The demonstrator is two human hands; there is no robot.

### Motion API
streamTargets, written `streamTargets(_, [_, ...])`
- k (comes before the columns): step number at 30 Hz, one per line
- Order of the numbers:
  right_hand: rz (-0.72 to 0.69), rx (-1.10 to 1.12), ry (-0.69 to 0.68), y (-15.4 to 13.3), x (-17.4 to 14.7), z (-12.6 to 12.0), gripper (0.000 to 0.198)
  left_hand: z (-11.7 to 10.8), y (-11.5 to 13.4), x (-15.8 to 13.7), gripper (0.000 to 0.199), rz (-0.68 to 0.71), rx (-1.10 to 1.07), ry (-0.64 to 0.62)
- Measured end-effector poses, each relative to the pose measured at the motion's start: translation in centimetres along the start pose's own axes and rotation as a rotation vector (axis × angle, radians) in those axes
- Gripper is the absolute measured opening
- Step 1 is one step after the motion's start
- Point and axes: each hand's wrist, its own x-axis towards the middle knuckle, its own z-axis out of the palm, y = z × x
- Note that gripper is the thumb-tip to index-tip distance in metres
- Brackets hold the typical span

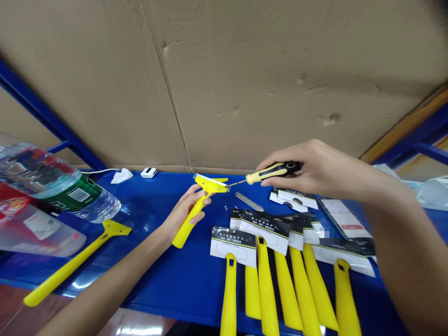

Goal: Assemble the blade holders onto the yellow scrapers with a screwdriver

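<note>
My left hand (187,210) is wrapped round the handle of a yellow scraper (210,184), its head tilted up and away from me with a pale blade strip along the far edge. In my right hand (308,168) is a screwdriver (266,173) with a cream and black handle. The screwdriver's tip meets the right end of the scraper head, by a screw. Just right of the scraper, a clear plastic strip (249,201) lies on the blue table (154,261), with a few tiny parts (226,208) near it.
Several yellow scraper handles with printed cards (233,246) lie at front right. A phone (345,219) rests beyond them. At left are another yellow scraper (75,261), a large water bottle (59,186) and a plastic cup (38,228). Cardboard (224,84) stands behind.
</note>
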Motion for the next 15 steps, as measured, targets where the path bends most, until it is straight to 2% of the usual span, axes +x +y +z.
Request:
streamTargets(8, [-0.068,-0.007,0.013,-0.7,0.3,0.7,0.030,0.3,-0.1,-0.1,0.035,0.010,0.055,0.003])
streamTargets(15, [-0.113,0.025,-0.007,-0.9,0.9,1.8,0.025,0.1,-0.3,-0.2,0.041,0.010,0.017,-0.009])
